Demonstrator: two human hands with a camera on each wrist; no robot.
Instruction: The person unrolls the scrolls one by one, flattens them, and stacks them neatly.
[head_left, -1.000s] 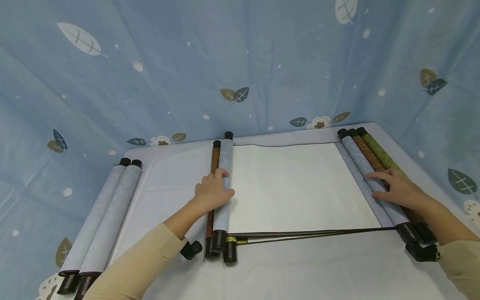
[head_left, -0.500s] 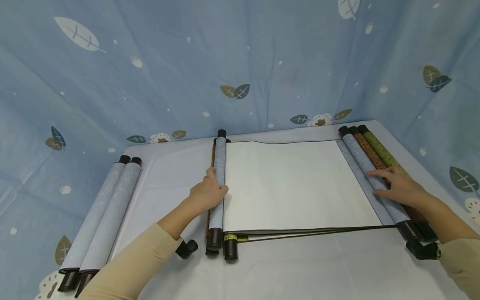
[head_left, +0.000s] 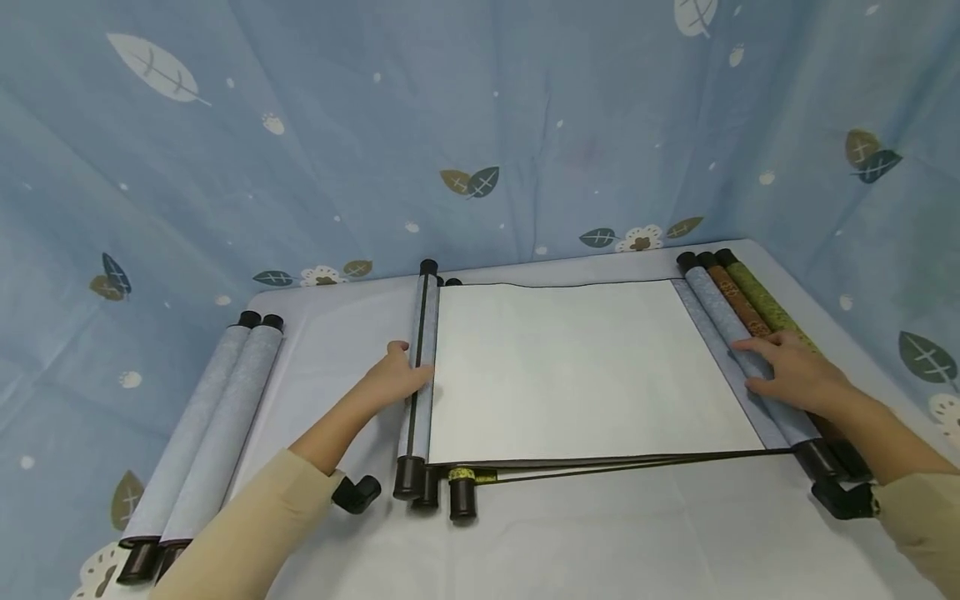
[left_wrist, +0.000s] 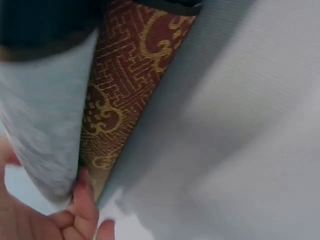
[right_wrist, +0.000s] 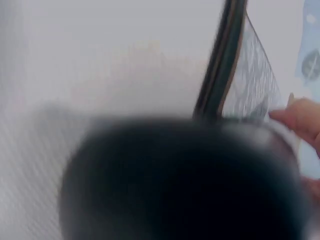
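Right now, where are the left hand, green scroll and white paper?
Left hand [head_left: 388,380], head view: back of the hand.
Green scroll [head_left: 764,295], head view: rolled body.
White paper [head_left: 585,371], head view: middle of the open sheet.

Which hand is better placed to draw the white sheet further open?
Left, probably: the left hand grips the left roll beside the sheet, with a gap before two far-left rolls. The right hand touches the right roll at the opposite end and could steady it.
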